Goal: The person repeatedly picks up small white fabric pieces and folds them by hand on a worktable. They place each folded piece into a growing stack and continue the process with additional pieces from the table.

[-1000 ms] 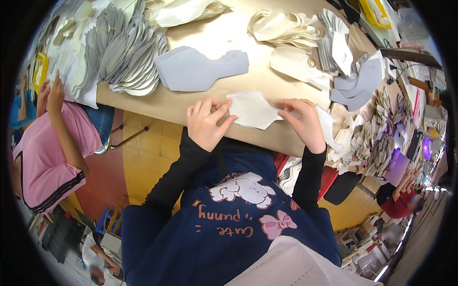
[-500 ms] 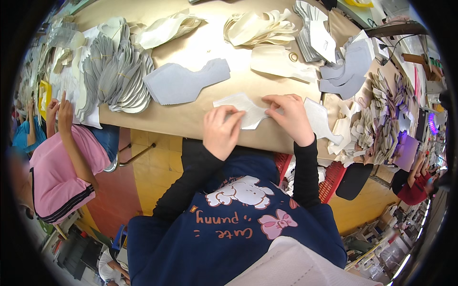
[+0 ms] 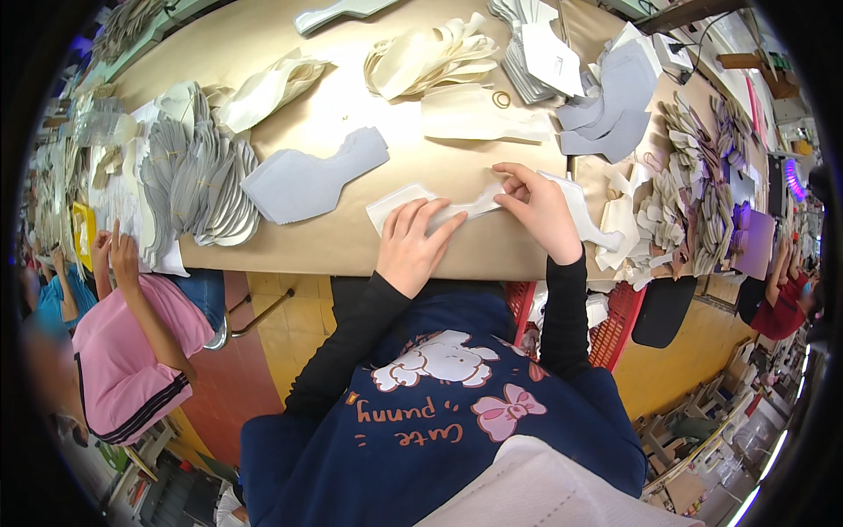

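Observation:
A white cut piece (image 3: 397, 200) of thin sheet material lies near the table's front edge. My left hand (image 3: 414, 246) rests on it with fingers stretched out and spread, pressing on its left part. Between the thumb and fingers of my right hand (image 3: 537, 211) is the piece's narrow right end, which looks slightly lifted and curled. Partly behind my right hand lies another white cut piece (image 3: 581, 215). Left of my hands is a small stack of grey-blue cut pieces (image 3: 307, 176).
Banded bundles of grey pieces (image 3: 198, 176) stand at the left, near a person in a pink shirt (image 3: 145, 342). Cream pieces (image 3: 430, 61) and an elastic band (image 3: 501, 99) lie farther back. Grey-blue pieces (image 3: 615, 101) and many small bundles (image 3: 694, 184) crowd the right. A red crate (image 3: 613, 325) stands below the edge.
My right hand has raised and bent the piece's right end. My left hand has opened from a pinch and laid its fingers across the piece. The whole view has shifted slightly.

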A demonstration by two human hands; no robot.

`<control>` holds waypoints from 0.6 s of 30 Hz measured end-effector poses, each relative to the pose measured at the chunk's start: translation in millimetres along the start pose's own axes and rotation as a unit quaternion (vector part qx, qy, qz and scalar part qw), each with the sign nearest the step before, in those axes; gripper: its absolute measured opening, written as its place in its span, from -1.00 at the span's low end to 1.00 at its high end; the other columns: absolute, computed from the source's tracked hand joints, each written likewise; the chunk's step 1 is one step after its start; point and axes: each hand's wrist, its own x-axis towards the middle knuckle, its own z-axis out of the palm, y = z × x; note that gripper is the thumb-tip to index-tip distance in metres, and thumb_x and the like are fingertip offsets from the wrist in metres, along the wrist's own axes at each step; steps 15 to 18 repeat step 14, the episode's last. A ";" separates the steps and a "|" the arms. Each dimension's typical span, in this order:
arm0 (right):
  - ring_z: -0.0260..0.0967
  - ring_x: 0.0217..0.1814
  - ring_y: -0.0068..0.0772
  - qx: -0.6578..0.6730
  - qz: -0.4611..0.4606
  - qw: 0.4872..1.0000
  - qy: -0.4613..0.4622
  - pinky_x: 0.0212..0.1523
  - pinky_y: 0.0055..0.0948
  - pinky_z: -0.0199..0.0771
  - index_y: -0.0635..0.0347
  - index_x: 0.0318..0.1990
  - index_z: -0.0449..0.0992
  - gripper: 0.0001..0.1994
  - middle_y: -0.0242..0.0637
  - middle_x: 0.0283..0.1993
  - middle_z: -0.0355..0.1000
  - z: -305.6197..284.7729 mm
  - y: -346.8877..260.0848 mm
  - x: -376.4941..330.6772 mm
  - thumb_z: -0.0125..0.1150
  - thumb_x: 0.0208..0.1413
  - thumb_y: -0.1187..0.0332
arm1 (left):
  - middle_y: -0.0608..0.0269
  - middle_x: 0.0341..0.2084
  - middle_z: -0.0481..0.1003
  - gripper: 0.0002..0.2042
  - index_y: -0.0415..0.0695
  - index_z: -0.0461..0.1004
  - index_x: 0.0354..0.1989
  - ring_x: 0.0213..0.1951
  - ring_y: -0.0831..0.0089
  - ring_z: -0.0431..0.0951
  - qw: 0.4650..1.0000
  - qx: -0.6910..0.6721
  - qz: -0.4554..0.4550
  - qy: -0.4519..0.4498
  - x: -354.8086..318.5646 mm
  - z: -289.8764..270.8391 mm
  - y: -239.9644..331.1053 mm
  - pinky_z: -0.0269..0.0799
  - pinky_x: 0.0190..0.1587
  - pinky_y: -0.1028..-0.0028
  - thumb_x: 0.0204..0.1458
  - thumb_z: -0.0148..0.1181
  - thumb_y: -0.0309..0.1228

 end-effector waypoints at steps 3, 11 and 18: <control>0.47 -0.41 -0.29 0.040 -0.005 0.998 0.037 -0.29 -0.35 0.48 0.18 0.08 0.57 -0.58 -0.25 -0.41 0.51 5.2 6.6 -2.0 0.36 -0.02 0.52 | 0.29 0.13 0.39 -0.52 0.19 0.53 0.16 0.19 0.19 0.31 1.000 0.008 -0.007 -0.017 3.2 -1.7 3.5 0.19 0.27 0.16 0.00 0.27 -0.45; 0.43 -0.07 -0.17 -0.122 -0.046 0.983 0.130 -0.01 -0.24 0.40 0.13 0.07 0.56 -0.58 -0.22 -0.10 0.47 15.1 4.1 -10.5 0.37 -0.01 0.50 | 0.14 0.04 0.36 -0.45 0.12 0.49 0.21 0.13 0.11 0.29 0.998 -0.027 -0.032 -0.050 20.6 5.6 17.7 0.13 0.28 0.11 -0.05 0.21 -0.49; 0.39 0.08 -0.20 -0.163 -0.104 0.963 0.188 0.16 -0.15 0.31 0.12 0.10 0.55 -0.58 -0.21 -0.01 0.43 20.0 3.9 -24.8 0.37 0.02 0.50 | 0.11 0.10 0.31 -0.43 0.01 0.47 0.22 0.21 0.08 0.22 0.992 -0.089 -0.056 -0.074 29.2 15.4 19.1 0.10 0.29 0.09 -0.08 0.22 -0.53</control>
